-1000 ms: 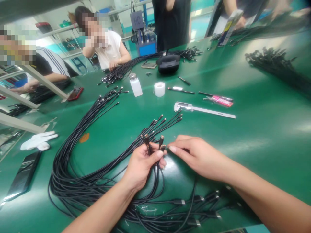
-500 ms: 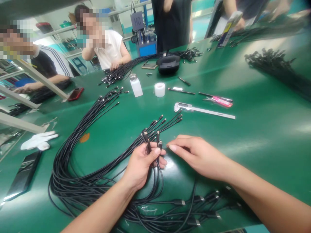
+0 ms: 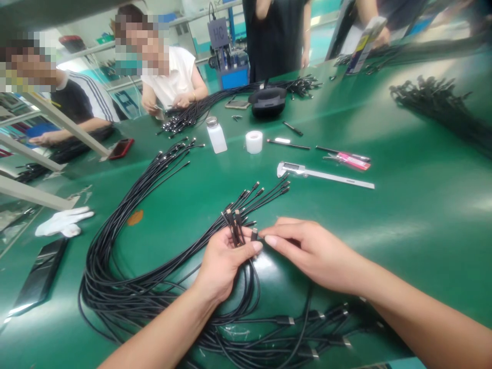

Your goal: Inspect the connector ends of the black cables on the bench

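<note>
My left hand (image 3: 226, 259) is closed around several black cable ends (image 3: 235, 230) with metal plugs pointing up. One cable plug (image 3: 254, 234) stands apart from the others at the tip of my left thumb. Close to that plug is my right hand (image 3: 307, 243), its thumb and forefinger pinched together; whatever may lie between them is too small to make out. A big looped bundle of black cables (image 3: 111, 251) lies on the green table under and left of my left hand. More cable plugs (image 3: 286, 321) lie below my hands.
Beyond my hands lie a digital caliper (image 3: 326, 174), a tape roll (image 3: 254, 142), a white bottle (image 3: 216, 136), pens (image 3: 288, 144) and a pink packet (image 3: 351, 160). A white glove (image 3: 63, 221) and a black phone (image 3: 40, 274) sit at left. Co-workers (image 3: 172, 74) handle cables across the table.
A plug that stood by my left thumb now leans with the group between my fingers. My left thumb has shifted right, and my right fingertips are nearer the separate plug.
</note>
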Tool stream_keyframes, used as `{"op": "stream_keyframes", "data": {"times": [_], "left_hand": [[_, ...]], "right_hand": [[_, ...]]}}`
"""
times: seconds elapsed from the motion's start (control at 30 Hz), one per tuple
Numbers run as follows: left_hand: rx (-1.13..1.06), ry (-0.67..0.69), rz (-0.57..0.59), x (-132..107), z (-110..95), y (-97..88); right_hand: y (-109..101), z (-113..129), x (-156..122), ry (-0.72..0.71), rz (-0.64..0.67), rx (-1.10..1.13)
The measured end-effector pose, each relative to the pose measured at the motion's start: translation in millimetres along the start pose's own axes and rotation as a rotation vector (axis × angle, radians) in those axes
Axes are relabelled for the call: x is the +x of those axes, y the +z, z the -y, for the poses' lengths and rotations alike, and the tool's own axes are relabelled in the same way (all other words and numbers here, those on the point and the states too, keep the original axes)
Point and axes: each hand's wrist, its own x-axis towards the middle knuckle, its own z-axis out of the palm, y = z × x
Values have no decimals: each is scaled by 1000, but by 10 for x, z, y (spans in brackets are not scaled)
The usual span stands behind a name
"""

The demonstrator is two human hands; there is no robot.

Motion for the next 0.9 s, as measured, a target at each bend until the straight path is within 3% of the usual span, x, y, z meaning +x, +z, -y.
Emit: {"op": "stream_keyframes", "data": {"times": [0.23,0.9], "left_hand": [[188,112,-101,-23,50,16],[340,182,-90,-44,67,17]], "right_hand": [[56,-5,-17,-1,-17,4],[91,-11,-16,0,-25,-46]]}}
